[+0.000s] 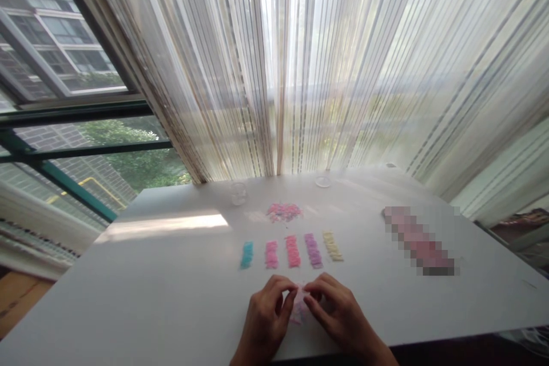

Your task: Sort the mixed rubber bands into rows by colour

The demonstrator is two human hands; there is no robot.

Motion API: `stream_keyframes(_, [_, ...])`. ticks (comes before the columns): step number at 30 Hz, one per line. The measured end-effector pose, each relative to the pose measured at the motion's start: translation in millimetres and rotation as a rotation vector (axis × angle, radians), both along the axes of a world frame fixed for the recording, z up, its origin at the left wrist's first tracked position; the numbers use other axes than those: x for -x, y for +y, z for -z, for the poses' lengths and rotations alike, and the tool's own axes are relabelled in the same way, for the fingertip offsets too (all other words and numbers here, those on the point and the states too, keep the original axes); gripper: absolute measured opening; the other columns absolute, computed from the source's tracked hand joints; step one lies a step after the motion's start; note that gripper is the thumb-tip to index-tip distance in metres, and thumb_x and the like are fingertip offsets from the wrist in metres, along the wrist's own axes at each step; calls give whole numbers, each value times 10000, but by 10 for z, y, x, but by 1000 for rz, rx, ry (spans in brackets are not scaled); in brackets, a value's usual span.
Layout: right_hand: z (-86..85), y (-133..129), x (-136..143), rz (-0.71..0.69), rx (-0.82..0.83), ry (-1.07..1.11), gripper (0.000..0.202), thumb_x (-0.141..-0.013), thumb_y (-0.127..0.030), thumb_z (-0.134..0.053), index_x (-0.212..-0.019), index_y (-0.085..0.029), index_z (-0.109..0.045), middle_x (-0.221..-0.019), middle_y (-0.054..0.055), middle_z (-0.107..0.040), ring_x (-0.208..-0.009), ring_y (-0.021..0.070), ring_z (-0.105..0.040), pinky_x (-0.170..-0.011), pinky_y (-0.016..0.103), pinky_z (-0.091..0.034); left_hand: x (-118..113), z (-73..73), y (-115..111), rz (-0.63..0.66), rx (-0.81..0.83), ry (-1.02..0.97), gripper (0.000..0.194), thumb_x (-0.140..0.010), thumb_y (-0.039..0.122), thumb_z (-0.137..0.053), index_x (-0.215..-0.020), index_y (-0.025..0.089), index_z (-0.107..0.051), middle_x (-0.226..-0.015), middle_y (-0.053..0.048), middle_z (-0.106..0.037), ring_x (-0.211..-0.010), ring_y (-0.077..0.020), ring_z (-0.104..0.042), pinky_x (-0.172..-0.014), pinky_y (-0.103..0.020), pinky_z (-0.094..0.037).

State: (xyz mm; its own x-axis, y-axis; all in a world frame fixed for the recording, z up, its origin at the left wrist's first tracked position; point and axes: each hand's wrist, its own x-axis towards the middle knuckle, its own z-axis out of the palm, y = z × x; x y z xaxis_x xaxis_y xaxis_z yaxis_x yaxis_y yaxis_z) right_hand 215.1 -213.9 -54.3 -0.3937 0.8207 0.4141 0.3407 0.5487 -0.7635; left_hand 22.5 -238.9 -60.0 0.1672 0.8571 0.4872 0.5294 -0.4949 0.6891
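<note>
My left hand [271,309] is closed in a pinch at the front middle of the white table, with thumb and forefinger bent toward each other. Facing it, my right hand [337,306] curls its fingers the same way, its fingertips close to the left ones. What either pinch holds is too small to make out. Between and below the hands lies a loose heap of small pale pink and purple pieces [299,313], partly covered by them. Beyond stand several short columns of small pieces: blue [247,255], light pink [271,255], coral pink [293,251], purple [313,250] and yellow [333,246].
Farther back on the white table [163,280] lies a mixed pink pile [284,211]. A clear round container [239,193] is to its left, and a clear lid [323,182] to its right. A blurred-out pinkish object [422,243] lies at the right. Curtains hang behind the table.
</note>
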Motion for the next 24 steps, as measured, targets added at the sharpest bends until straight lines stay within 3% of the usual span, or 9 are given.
stream_keyframes(11, [41, 18, 4, 12, 6, -18, 235, -1013, -334, -528, -896, -213, -692, -781, 27, -654, -710, 159, -645, -665, 255, -536, -16, 41, 14, 12, 22, 39, 151, -996, 253, -523, -1088, 208, -634, -967, -51, -706, -571, -94, -579, -570, -196, -503])
stream_keyframes(16, [59, 33, 8, 15, -17, -31, 263, -1014, -351, -523, -883, -206, -700, -773, 29, -659, -704, 159, -654, -654, 250, -535, -27, 61, 28, 18, -3, 62, 132, -999, 241, -524, -969, 223, -652, -833, -2, -693, -579, -100, -594, -560, -182, -483])
stream_keyframes(24, [85, 56, 21, 40, -68, -23, 255, -1004, -366, -534, -898, -207, -703, -736, 24, -657, -659, 159, -649, -628, 247, -544, -40, 113, 55, -17, -54, 77, 128, -986, 217, -515, -953, 214, -639, -824, -7, -689, -531, -92, -578, -543, -180, -477])
